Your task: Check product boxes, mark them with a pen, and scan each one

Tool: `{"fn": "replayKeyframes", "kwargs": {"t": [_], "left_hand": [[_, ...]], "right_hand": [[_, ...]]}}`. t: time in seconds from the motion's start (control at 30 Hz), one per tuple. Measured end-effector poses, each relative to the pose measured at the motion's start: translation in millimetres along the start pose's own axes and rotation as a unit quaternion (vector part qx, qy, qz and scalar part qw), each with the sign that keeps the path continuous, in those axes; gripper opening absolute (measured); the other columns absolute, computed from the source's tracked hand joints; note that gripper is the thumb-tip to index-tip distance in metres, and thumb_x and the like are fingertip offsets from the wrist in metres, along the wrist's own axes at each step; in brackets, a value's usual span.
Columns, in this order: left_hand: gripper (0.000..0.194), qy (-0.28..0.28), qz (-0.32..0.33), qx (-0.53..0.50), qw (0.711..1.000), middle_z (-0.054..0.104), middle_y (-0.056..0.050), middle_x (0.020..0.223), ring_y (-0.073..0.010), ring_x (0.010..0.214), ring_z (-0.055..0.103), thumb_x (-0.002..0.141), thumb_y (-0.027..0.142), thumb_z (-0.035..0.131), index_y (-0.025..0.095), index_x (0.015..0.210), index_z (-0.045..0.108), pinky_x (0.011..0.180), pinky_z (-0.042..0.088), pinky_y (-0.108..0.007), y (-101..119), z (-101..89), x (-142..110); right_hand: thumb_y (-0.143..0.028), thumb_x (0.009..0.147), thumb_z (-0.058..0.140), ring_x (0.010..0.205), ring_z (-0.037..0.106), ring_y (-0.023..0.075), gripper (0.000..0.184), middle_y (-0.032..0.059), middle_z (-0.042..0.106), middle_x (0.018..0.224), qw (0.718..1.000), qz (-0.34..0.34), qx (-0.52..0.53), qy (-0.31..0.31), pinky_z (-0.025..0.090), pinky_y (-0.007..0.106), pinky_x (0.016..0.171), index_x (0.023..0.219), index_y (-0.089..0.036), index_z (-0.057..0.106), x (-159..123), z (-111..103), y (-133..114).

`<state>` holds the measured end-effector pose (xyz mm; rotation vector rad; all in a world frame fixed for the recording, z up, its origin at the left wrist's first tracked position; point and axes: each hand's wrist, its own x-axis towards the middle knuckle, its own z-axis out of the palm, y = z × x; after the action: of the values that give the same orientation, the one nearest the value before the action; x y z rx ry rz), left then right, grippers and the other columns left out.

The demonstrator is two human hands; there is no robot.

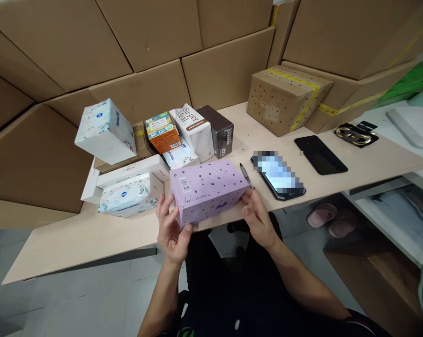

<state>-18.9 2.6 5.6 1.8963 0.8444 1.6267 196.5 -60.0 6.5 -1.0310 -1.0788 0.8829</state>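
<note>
A lilac box [207,189] with small dark dots and a barcode label sits at the near edge of a pale wooden table [92,238]. My left hand [171,228] grips its left end, fingers curled round the corner. My right hand [257,216] holds its right end, thumb and fingers pressed on the side. A pen [245,173] lies just behind the box's right corner.
Behind the lilac box stand several product boxes: floral tissue packs [106,131] [129,195], an orange carton [162,132], a white carton [194,132] and a dark box [220,130]. Two phones [279,177] [320,154], a taped cardboard box [286,98] and a gold chain [356,134] lie to the right. Cardboard boxes line the wall.
</note>
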Motion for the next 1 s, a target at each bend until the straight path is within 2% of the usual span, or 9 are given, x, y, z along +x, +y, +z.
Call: {"fn": "replayKeyframes", "kwargs": {"t": [0.17, 0.3, 0.47, 0.57, 0.67, 0.73, 0.8, 0.9, 1.0], "left_hand": [[0.037, -0.010, 0.116, 0.072, 0.991, 0.035, -0.001, 0.157, -0.0360, 0.147, 0.035, 0.081, 0.033, 0.071, 0.034, 0.117, 0.065, 0.118, 0.030, -0.065, 14.8, -8.3, 31.6], [0.042, -0.003, 0.162, 0.085, 0.983, 0.044, -0.006, 0.147, -0.0365, 0.136, 0.047, 0.077, 0.032, 0.073, 0.032, 0.118, 0.065, 0.110, 0.039, -0.064, 17.3, -19.0, 51.1], [0.050, -0.029, 0.200, 0.124, 0.972, 0.045, -0.006, 0.141, -0.0365, 0.131, 0.049, 0.069, 0.037, 0.076, 0.033, 0.118, 0.064, 0.105, 0.043, -0.059, 20.3, -15.9, 66.0], [0.054, -0.030, 0.212, 0.138, 0.967, 0.043, -0.006, 0.143, -0.0364, 0.134, 0.045, 0.072, 0.043, 0.072, 0.034, 0.124, 0.060, 0.106, 0.042, -0.057, 16.2, -4.6, 70.8], [0.071, -0.011, 0.219, 0.116, 0.969, 0.036, -0.006, 0.150, -0.0371, 0.141, 0.038, 0.074, 0.050, 0.070, 0.036, 0.140, 0.049, 0.113, 0.034, -0.060, 4.3, 6.6, 68.4], [0.083, -0.006, 0.186, 0.092, 0.978, 0.029, -0.007, 0.157, -0.0377, 0.147, 0.028, 0.075, 0.055, 0.071, 0.036, 0.149, 0.037, 0.118, 0.026, -0.062, -5.4, 12.1, 61.9], [0.092, -0.013, 0.126, 0.069, 0.990, 0.024, -0.010, 0.160, -0.0369, 0.151, 0.022, 0.076, 0.058, 0.072, 0.035, 0.153, 0.026, 0.120, 0.022, -0.061, -13.7, 15.9, 53.7], [0.104, -0.018, 0.073, 0.040, 0.996, 0.030, -0.013, 0.156, -0.0333, 0.146, 0.033, 0.074, 0.056, 0.077, 0.034, 0.155, 0.016, 0.119, 0.028, -0.055, -19.9, 19.0, 44.1], [0.108, -0.006, 0.061, 0.018, 0.998, 0.040, -0.012, 0.148, -0.0310, 0.139, 0.042, 0.069, 0.056, 0.081, 0.034, 0.154, 0.018, 0.116, 0.035, -0.050, -19.9, 19.0, 40.7]], "right_hand": [[-0.059, 0.097, 0.045, 0.089, 0.066, 0.0212, 0.040, 0.0067, 0.067, 0.097, 0.995, 0.024, -0.074, -0.067, 0.057, 0.036, 0.075, 0.113, -0.024, 0.057, 5.8, 0.6, -10.4], [-0.051, 0.102, 0.037, 0.075, 0.059, 0.0164, 0.045, 0.0048, 0.059, 0.081, 0.970, -0.056, -0.236, -0.006, 0.050, 0.031, 0.065, 0.080, -0.020, 0.061, 10.7, -6.3, -13.4], [-0.040, 0.097, 0.051, 0.088, 0.058, 0.0227, 0.030, 0.0123, 0.060, 0.101, 0.835, -0.065, -0.530, 0.135, 0.048, 0.033, 0.068, 0.111, -0.017, 0.066, 27.7, -20.9, -10.6], [-0.032, 0.096, 0.050, 0.086, 0.055, 0.0243, 0.037, 0.0140, 0.056, 0.102, 0.761, 0.011, -0.643, 0.081, 0.043, 0.032, 0.064, 0.128, -0.018, 0.061, 38.3, -22.4, -8.6], [-0.020, 0.096, 0.042, 0.080, 0.053, 0.0224, 0.043, 0.0131, 0.055, 0.097, 0.732, 0.035, -0.680, 0.023, 0.042, 0.032, 0.066, 0.137, -0.020, 0.058, 44.2, -21.3, -6.4], [-0.017, 0.095, 0.040, 0.077, 0.053, 0.0216, 0.047, 0.0126, 0.054, 0.096, 0.750, 0.042, -0.660, 0.005, 0.043, 0.033, 0.066, 0.139, -0.021, 0.057, 45.4, -23.3, -4.9], [-0.019, 0.094, 0.041, 0.079, 0.056, 0.0215, 0.045, 0.0115, 0.055, 0.095, 0.811, 0.037, -0.584, 0.010, 0.046, 0.035, 0.069, 0.134, -0.020, 0.062, 44.8, -28.0, -2.8], [-0.022, 0.095, 0.043, 0.082, 0.061, 0.0187, 0.034, 0.0078, 0.061, 0.095, 0.933, 0.005, -0.355, 0.059, 0.050, 0.035, 0.075, 0.113, -0.021, 0.072, 41.0, -34.3, 2.0], [-0.021, 0.094, 0.046, 0.078, 0.065, 0.0139, 0.027, 0.0023, 0.069, 0.094, 0.989, -0.025, -0.105, 0.101, 0.053, 0.031, 0.073, 0.106, -0.025, 0.070, 37.4, -33.3, 3.7]]}}
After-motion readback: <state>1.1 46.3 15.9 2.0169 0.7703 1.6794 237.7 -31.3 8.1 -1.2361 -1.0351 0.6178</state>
